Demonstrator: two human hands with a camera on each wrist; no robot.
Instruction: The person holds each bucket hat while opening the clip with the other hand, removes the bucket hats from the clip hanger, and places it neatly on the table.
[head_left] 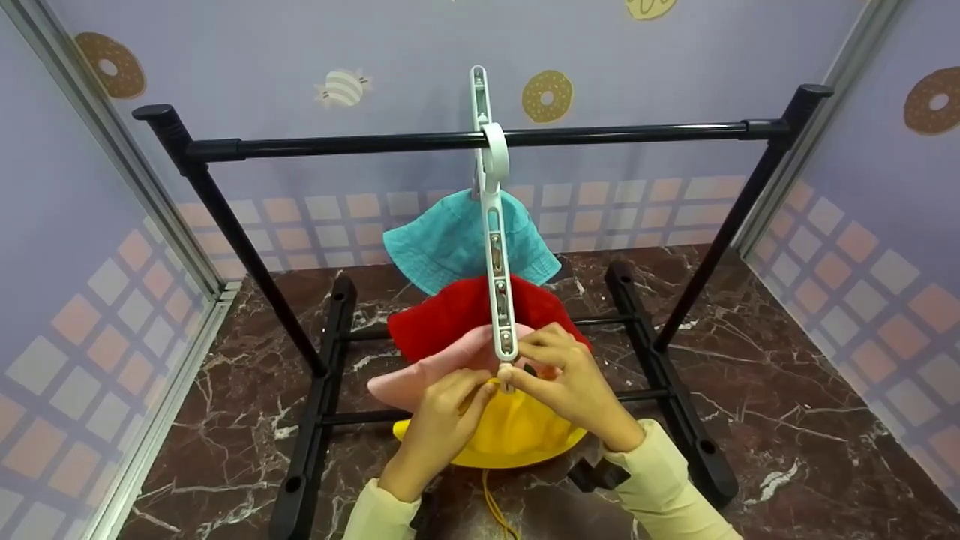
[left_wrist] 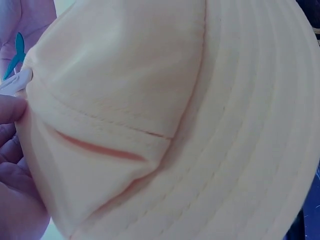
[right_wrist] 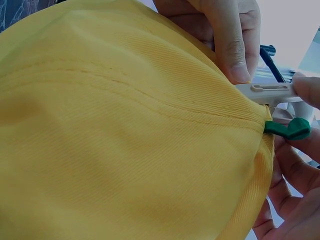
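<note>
Head view: yellow hat (head_left: 517,431) at lower centre of frame, crown up at the near end of the white hanger (head_left: 491,201). Left hand (head_left: 442,416) pinches the hat's crown; right hand (head_left: 566,379) pinches the white clip (head_left: 507,375) at the crown tip. Green stem (right_wrist: 287,129) beside the clip, right side of the right wrist view. Pink hat (head_left: 420,375), red hat (head_left: 442,311), blue hat (head_left: 442,240) sit behind, running up frame centre. Hanger hooked over black bar (head_left: 622,136), upper frame.
</note>
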